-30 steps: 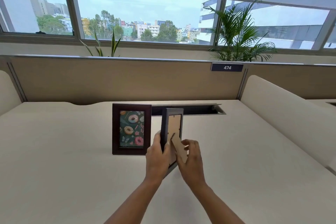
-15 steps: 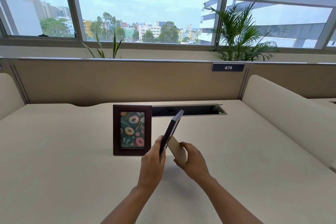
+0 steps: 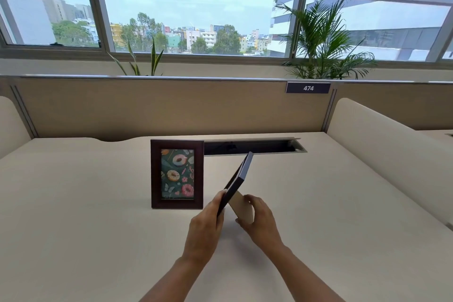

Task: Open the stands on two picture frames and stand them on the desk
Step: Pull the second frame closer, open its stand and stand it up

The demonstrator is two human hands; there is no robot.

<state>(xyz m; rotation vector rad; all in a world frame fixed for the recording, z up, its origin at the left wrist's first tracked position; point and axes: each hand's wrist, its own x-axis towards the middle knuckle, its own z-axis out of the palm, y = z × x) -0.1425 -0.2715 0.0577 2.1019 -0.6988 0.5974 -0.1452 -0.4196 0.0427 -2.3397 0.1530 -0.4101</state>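
Observation:
A dark brown picture frame with a doughnut print stands upright on the cream desk, facing me. Just to its right I hold a second, dark blue-grey frame edge-on and tilted to the right above the desk. My left hand grips its lower edge. My right hand pinches the tan cardboard stand, which is swung out from the frame's back. The second frame's front is hidden from me.
A cable slot with a raised metal flap runs along the desk's back, behind the frames. A tan partition with a "474" plate closes the far side. A padded divider borders the right.
The second frame has turned from showing its back to edge-on and leaned right, and its stand has swung further out. The doughnut frame has not moved.

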